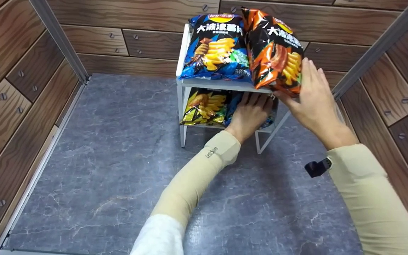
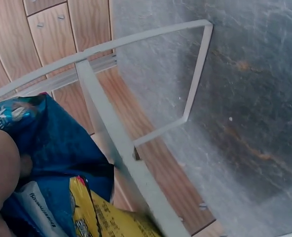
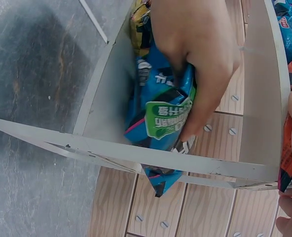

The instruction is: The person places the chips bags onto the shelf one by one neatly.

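Observation:
In the head view my left hand [image 1: 250, 111] reaches into the lower shelf and grips a blue chip bag [image 3: 161, 98]. The right wrist view shows that hand [image 3: 200, 49] over the bag's upper side, with one bag corner poking past the rack's side bar. My right hand [image 1: 313, 97] lies along the right side of an orange-and-black chip bag [image 1: 276, 53] on the top shelf. Its fingers are straight and the thumb is at the bag's lower front edge. This bag leans against another blue chip bag [image 1: 218, 49] beside it.
A white two-tier rack [image 1: 221, 84] holds the bags. A yellow chip bag [image 1: 205, 106] lies on the left of the lower shelf. Wood-patterned panels [image 1: 133, 14] and grey metal posts [image 1: 60, 40] surround the grey marbled floor [image 1: 119, 159].

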A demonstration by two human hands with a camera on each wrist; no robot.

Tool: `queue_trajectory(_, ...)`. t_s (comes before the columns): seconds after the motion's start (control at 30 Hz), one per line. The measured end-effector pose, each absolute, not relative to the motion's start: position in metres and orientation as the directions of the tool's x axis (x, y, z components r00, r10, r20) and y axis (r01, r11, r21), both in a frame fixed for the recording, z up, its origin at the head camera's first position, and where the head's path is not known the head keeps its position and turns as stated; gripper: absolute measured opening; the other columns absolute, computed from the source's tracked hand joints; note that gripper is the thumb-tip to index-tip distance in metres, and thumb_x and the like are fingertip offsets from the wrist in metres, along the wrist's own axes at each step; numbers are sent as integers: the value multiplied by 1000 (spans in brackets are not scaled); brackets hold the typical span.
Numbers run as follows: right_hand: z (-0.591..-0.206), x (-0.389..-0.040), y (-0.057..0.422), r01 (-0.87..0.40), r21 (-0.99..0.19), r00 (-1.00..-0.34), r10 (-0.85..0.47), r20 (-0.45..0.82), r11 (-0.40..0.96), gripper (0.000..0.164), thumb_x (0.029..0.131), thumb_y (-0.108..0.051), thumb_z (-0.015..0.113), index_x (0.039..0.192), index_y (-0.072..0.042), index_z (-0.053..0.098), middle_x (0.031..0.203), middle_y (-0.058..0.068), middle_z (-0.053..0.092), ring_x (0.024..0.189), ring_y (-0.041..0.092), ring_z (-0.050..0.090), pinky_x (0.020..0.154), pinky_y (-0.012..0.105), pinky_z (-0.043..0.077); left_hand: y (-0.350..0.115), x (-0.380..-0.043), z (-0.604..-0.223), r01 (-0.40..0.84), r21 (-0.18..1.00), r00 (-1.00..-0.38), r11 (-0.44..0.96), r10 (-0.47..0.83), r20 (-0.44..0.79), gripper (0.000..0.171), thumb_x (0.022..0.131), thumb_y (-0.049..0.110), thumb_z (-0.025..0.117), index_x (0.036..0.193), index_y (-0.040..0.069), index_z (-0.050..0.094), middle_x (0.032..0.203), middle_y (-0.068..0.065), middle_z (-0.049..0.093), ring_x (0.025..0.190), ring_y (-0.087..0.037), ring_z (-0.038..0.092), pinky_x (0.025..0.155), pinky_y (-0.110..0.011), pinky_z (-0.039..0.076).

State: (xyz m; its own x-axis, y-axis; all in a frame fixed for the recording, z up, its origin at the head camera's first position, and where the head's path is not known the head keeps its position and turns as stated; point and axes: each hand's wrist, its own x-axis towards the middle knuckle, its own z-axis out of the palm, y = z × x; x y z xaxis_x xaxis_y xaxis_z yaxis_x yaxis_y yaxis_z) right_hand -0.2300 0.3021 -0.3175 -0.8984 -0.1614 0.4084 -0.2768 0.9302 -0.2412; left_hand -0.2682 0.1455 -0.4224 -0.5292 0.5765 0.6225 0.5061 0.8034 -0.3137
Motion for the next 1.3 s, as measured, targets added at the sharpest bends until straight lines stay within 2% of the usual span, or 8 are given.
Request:
queue_trajectory(0.17, -317, -229, 302, -271, -251, -900, -152, 408, 929, 98, 92, -53, 63, 155, 6, 16, 161, 28, 23, 151, 40, 22, 127, 48, 10, 148, -268, -425, 529, -248, -571, 812, 557, 603, 37, 101, 18, 52, 137, 18, 59, 137, -1, 61, 128, -20, 57, 108, -40, 49)
queue_trajectory(0.27, -317, -229, 302, -269, -250, -903, -153, 402, 930, 99, 92, -53, 62, 156, 6, 16, 161, 28, 22, 151, 40, 21, 127, 47, 9, 147, -266, -425, 561, -215, -635, 799, 583, 507, 44, 100, 23, 56, 144, 16, 52, 145, -3, 55, 136, -22, 51, 114, -42, 42)
queue_trajectory(0.43, -316, -229, 301, -270, -246, -900, -153, 407, 931, 98, 92, -54, 62, 155, 6, 16, 161, 28, 23, 151, 40, 21, 127, 47, 10, 146, -262, -419, 599, -170, -756, 782, 623, 201, 73, 97, 36, 61, 158, 17, 26, 164, -6, 26, 153, -25, 21, 125, -42, 21)
queue_trajectory(0.6, -315, -229, 302, -263, -252, -907, -149, 395, 931, 99, 92, -55, 61, 156, 5, 15, 161, 27, 21, 151, 40, 20, 127, 47, 8, 149, -260, -417, 589, -217, -794, 778, 608, 26, 100, 90, 57, 61, 161, 18, 2, 169, -6, 0, 156, -26, -1, 128, -44, 6)
queue_trajectory(0.77, -315, -228, 302, -253, -256, -916, -146, 374, 933, 100, 92, -57, 60, 157, 4, 13, 162, 26, 19, 152, 39, 18, 127, 47, 7, 151, -259, -431, 556, -280, -806, 783, 590, 51, 117, 82, 74, 59, 160, 17, -6, 169, -7, -5, 156, -28, -4, 127, -47, 4)
queue_trajectory(0.87, -315, -228, 302, -246, -257, -922, -143, 361, 935, 101, 92, -59, 58, 157, 3, 11, 163, 25, 17, 152, 39, 17, 127, 47, 6, 151, -259, -439, 540, -297, -800, 787, 590, 109, 123, 77, 77, 62, 160, 17, -5, 169, -7, -4, 156, -28, -3, 127, -48, 6)
queue_trajectory(1.1, -315, -228, 302, -258, -267, -913, -144, 381, 928, 101, 91, -58, 61, 156, 5, 14, 162, 27, 20, 152, 39, 19, 127, 48, 8, 146, -257, -444, 538, -249, -756, 805, 592, 281, 118, 78, 75, 63, 161, 18, 1, 169, -8, 3, 156, -28, 8, 123, -58, 16)
queue_trajectory(1.3, -312, -227, 302, -259, -276, -921, -150, 360, 926, 103, 91, -60, 59, 157, 3, 11, 162, 26, 18, 152, 40, 17, 127, 49, 7, 138, -253, -434, 594, -208, -699, 777, 626, 345, 117, 78, 78, 60, 161, 16, 7, 167, -10, 12, 155, -29, 14, 123, -57, 19)
